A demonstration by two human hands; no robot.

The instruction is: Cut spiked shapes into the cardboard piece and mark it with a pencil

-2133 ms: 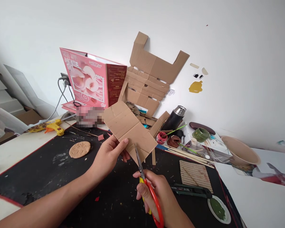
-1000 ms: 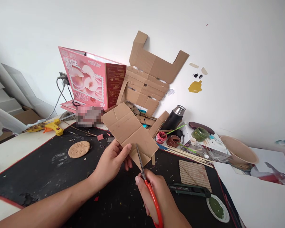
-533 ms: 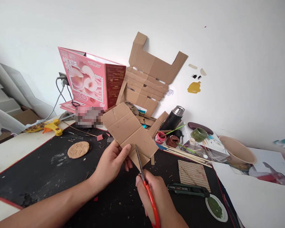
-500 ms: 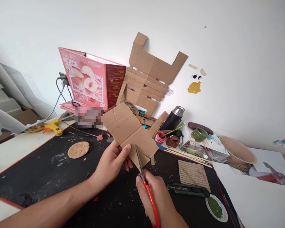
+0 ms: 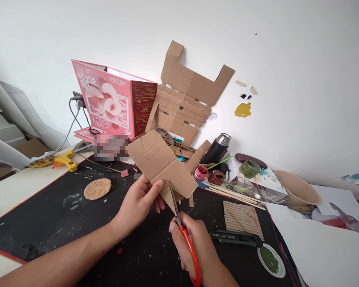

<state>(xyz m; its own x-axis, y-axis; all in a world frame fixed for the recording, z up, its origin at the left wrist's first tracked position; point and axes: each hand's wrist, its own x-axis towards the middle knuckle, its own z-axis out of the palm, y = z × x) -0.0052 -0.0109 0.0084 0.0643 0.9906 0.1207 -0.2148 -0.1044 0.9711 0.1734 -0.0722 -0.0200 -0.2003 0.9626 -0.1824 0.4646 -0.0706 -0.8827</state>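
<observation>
A flat, creased piece of brown cardboard (image 5: 163,155) is pinched at its lower left edge by my left hand (image 5: 145,195), thumb on top and fingers underneath. My right hand (image 5: 196,243) grips a pair of scissors (image 5: 191,253) with orange-red handles. The blades lie across the cardboard's lower part, right of my left thumb, and look nearly closed on it. Both hands hold the work above a black mat (image 5: 62,227). A round tan clay-like disc (image 5: 97,189) rests on the mat to the left.
A yellow glue gun (image 5: 66,160) lies at the left. A pink box (image 5: 113,99) and large cut cardboard (image 5: 185,95) lean at the back. To the right are a black thermos (image 5: 217,148), paint jars (image 5: 201,173), thin sticks (image 5: 236,195), corrugated cardboard (image 5: 242,219), a utility knife (image 5: 236,238) and a paint lid (image 5: 271,261).
The scissors' blades have closed further in the cardboard. The flap to the right of the blades has dropped out of sight or folded under. My hands have barely moved.
</observation>
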